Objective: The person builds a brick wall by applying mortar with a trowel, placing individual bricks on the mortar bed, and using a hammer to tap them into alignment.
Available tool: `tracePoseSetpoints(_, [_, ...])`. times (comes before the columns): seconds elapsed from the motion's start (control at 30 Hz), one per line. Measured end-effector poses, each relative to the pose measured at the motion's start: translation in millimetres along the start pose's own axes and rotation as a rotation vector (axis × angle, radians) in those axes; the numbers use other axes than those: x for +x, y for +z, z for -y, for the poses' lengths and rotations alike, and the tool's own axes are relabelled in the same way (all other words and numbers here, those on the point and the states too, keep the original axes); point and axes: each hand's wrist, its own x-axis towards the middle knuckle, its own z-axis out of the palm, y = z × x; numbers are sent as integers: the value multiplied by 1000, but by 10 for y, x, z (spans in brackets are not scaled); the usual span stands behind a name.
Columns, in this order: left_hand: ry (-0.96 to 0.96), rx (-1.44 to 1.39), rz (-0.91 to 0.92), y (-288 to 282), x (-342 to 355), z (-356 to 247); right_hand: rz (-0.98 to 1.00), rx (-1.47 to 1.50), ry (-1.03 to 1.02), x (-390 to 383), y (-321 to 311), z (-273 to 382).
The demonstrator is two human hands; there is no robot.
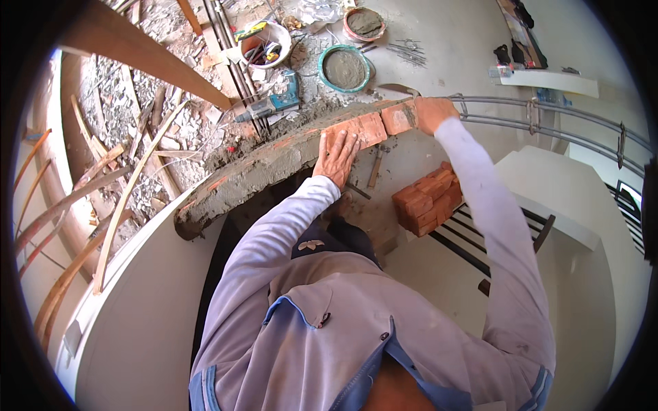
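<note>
My left hand (336, 156) lies flat, fingers spread, on a red brick (367, 129) on top of a curved, mortar-covered wall (253, 170). Beside it, toward the right end of the wall, sits a smaller red brick (398, 118). My right hand (436, 114) is closed at that brick's right side. A trowel (397, 89) appears to be in my right fist; its blade points left behind the bricks, and its handle is hidden by my fingers. Past my right hand, curved steel reinforcing bars (541, 107) run on to the right.
A teal tub of grey mortar (346, 70), a pink tub (364, 26) and a white bucket of tools (269, 48) stand beyond the wall. A teal power drill (282, 94) lies near rubble (164, 123). Stacked red bricks (428, 200) are at right. A wooden post (151, 55) slants at upper left.
</note>
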Motion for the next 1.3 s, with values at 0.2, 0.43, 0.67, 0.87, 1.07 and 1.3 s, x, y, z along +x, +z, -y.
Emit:
tracePoseSetpoints(0.2, [-54,212,58,46,17,-83,344,-149,-262,120,-571,717])
tracePoseSetpoints(0.43, [-67,217,36,87,-3,-141,138,-13,-543,-160,-561,1248])
tracePoseSetpoints(0.67, [-59,108,177,192,-43,-267,261,414,-840,-375,-729,1189])
tracePoseSetpoints(0.87, [141,-329,84,440,-1157,-816,-237,674,-752,-1005,-131,818])
tracePoseSetpoints(1.07, [-169,-461,692,558,-1847,-659,-711,754,-368,-1510,1163,1130])
tracePoseSetpoints(1.3, [-343,-390,478,318,-1972,-503,-670,966,-89,-1619,1734,777])
